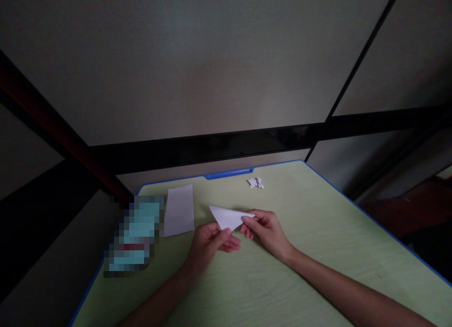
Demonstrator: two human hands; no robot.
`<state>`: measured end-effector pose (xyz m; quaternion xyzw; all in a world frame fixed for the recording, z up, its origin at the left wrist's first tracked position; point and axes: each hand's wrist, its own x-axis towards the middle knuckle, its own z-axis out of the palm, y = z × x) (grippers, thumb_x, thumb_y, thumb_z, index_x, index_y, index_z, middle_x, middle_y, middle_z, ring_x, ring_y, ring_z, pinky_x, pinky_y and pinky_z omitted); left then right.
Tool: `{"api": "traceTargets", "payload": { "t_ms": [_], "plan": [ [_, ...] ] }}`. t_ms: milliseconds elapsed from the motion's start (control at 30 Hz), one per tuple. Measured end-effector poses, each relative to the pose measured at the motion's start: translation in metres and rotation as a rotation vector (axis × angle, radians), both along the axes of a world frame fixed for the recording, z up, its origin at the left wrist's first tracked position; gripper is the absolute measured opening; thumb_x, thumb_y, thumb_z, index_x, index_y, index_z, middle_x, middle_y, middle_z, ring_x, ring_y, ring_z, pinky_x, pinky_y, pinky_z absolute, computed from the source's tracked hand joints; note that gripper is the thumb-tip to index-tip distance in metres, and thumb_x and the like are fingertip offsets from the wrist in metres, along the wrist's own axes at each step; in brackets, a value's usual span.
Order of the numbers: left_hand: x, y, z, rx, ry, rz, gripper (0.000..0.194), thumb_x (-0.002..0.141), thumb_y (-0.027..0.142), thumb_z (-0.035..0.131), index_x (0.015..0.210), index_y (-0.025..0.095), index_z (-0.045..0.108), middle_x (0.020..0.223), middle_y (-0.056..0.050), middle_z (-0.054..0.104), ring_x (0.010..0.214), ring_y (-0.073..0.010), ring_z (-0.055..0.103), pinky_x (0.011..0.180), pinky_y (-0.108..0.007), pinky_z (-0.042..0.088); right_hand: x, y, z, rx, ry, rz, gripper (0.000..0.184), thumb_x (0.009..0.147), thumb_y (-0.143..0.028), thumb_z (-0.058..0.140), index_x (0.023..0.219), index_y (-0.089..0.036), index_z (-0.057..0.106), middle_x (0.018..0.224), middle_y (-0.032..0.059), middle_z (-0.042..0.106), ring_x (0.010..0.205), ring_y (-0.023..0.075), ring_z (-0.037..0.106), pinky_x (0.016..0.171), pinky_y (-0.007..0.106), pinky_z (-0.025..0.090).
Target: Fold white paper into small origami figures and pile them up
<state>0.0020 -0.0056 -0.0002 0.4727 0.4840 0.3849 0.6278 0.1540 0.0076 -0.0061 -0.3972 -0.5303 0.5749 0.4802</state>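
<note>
A white sheet of paper (229, 217), folded into a triangle, is held above the table between both hands. My left hand (213, 240) pinches its lower corner with the thumb on top, the other fingers partly curled beneath. At the right-hand corner, my right hand (265, 227) grips the paper between thumb and fingers. One sharp tip of the triangle points away to the upper left, free of either hand. Part of the paper's underside is hidden by the fingers.
A stack or sheet of white paper (179, 211) lies at the table's left. Beside it is a blurred-out light blue object (136, 233). A small folded white paper figure (255, 182) sits near the back. The pale green table (318, 223) has a blue edge; a panelled wall (212, 82) rises behind.
</note>
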Motion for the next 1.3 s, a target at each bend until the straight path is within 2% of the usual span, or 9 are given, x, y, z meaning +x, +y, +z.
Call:
{"api": "traceTargets", "payload": {
  "t_ms": [500,633,733,867,967,1167,1300],
  "plan": [
    [-0.0002,-0.0001,-0.0005,0.017,-0.011,-0.037,0.023,0.064,0.034,0.057,0.063,0.011,0.057,0.058,-0.007,0.066,0.049,-0.0149,0.060,0.048,-0.022,0.046,0.0019,-0.0040,0.0008,0.055,-0.062,-0.001,0.036,0.073,-0.041,0.048,0.054,-0.012,0.058,0.044,-0.0011,0.050,0.042,0.0068,0.042,0.044,0.020,0.034],
    [-0.0005,-0.0001,-0.0019,0.028,-0.016,-0.044,0.022,0.064,0.032,0.056,0.065,0.011,0.058,0.058,-0.006,0.066,0.049,-0.0145,0.060,0.047,-0.021,0.045,0.0016,-0.0028,0.0030,0.029,-0.039,0.012,0.029,0.070,-0.039,0.052,0.059,-0.012,0.058,0.048,-0.0011,0.052,0.043,0.0065,0.043,0.044,0.020,0.035],
    [0.0006,-0.0014,-0.0017,0.034,-0.007,-0.077,0.020,0.064,0.030,0.057,0.067,0.010,0.059,0.056,-0.005,0.065,0.048,-0.0139,0.060,0.046,-0.021,0.045,0.0019,-0.0008,0.0040,-0.026,-0.069,0.100,0.021,0.066,-0.033,0.058,0.066,-0.012,0.056,0.051,-0.0019,0.054,0.041,0.0051,0.042,0.041,0.018,0.033],
    [0.0024,-0.0023,-0.0010,0.050,-0.005,-0.104,0.018,0.064,0.028,0.056,0.063,0.011,0.059,0.055,-0.005,0.065,0.048,-0.0130,0.060,0.046,-0.020,0.045,0.0029,0.0010,0.0036,-0.056,-0.137,0.211,0.022,0.066,-0.031,0.057,0.057,-0.012,0.052,0.044,-0.0040,0.050,0.035,0.0030,0.038,0.036,0.015,0.029],
    [0.0022,-0.0007,-0.0009,0.024,-0.029,-0.098,0.020,0.064,0.030,0.056,0.062,0.011,0.059,0.056,-0.005,0.066,0.048,-0.0129,0.060,0.046,-0.020,0.045,0.0027,0.0014,0.0026,-0.070,-0.123,0.213,0.024,0.067,-0.031,0.055,0.054,-0.012,0.049,0.042,-0.0042,0.050,0.033,0.0023,0.036,0.033,0.015,0.026],
    [0.0001,0.0048,-0.0026,-0.070,-0.152,-0.088,0.035,0.065,0.042,0.051,0.059,0.009,0.059,0.056,-0.008,0.066,0.048,-0.0151,0.060,0.046,-0.022,0.045,0.0004,0.0022,0.0029,-0.103,-0.097,0.156,0.024,0.067,-0.030,0.056,0.052,-0.012,0.049,0.040,-0.0041,0.051,0.031,0.0020,0.035,0.032,0.015,0.023],
    [0.0003,0.0049,-0.0020,-0.083,-0.145,-0.085,0.036,0.063,0.044,0.053,0.059,0.009,0.059,0.057,-0.008,0.066,0.049,-0.0159,0.061,0.047,-0.022,0.044,0.0003,0.0008,0.0039,-0.097,-0.119,0.144,0.024,0.066,-0.029,0.056,0.052,-0.012,0.049,0.039,-0.0041,0.051,0.030,0.0020,0.035,0.032,0.015,0.023]
  ]
}}
